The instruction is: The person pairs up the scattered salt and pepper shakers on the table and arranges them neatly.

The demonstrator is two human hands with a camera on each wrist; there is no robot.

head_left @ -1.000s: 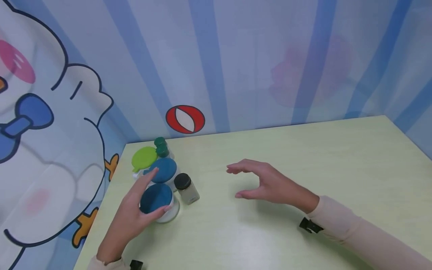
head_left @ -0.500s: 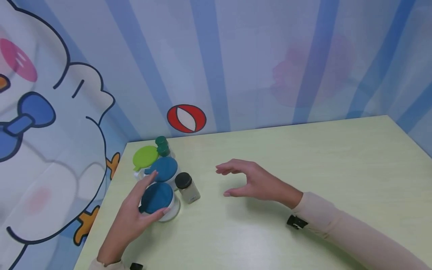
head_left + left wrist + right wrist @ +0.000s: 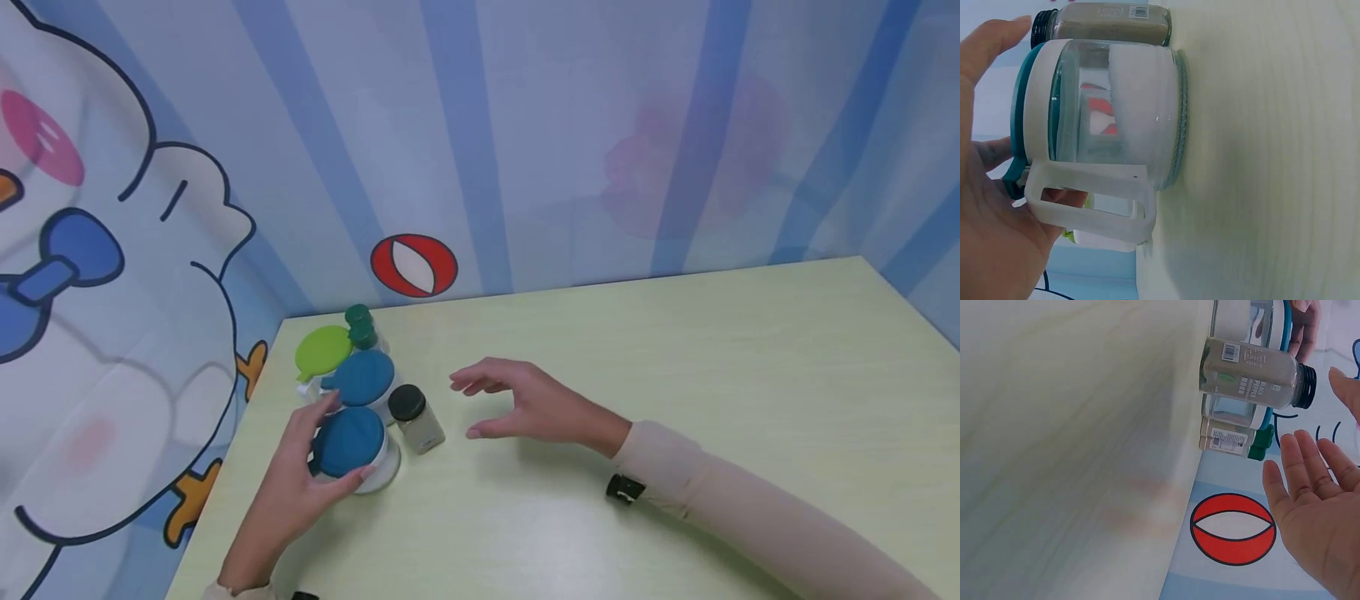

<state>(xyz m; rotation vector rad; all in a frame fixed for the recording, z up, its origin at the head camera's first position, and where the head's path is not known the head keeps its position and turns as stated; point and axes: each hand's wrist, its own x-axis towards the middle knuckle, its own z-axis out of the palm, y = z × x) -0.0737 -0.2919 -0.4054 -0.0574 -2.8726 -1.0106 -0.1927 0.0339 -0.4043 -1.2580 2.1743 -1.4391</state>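
Observation:
A glass seasoning jar point(image 3: 1141, 106) with a blue lid point(image 3: 349, 442), a white handle point(image 3: 1091, 215) and white contents stands at the table's left. My left hand point(image 3: 296, 475) is spread around its lid, thumb and fingers on opposite sides; in the left wrist view the thumb looks straight and clear of the lid. Beside that jar stands a black pepper bottle point(image 3: 420, 427) with a black cap point(image 3: 1307, 386). To its right my right hand point(image 3: 517, 402) hovers with thumb and fingers apart, facing the bottle and holding nothing.
Behind the near jar stand a second blue-lidded jar point(image 3: 365, 377), a jar with a lime-green lid point(image 3: 322, 350) and two green-capped bottles point(image 3: 363, 335). A printed cloth wall point(image 3: 570, 150) borders the back and left of the pale table point(image 3: 712, 367).
My right hand has moved left toward the pepper bottle. The left hand's fingers have drawn slightly closer round the near jar's lid. The jars and bottles stay in place.

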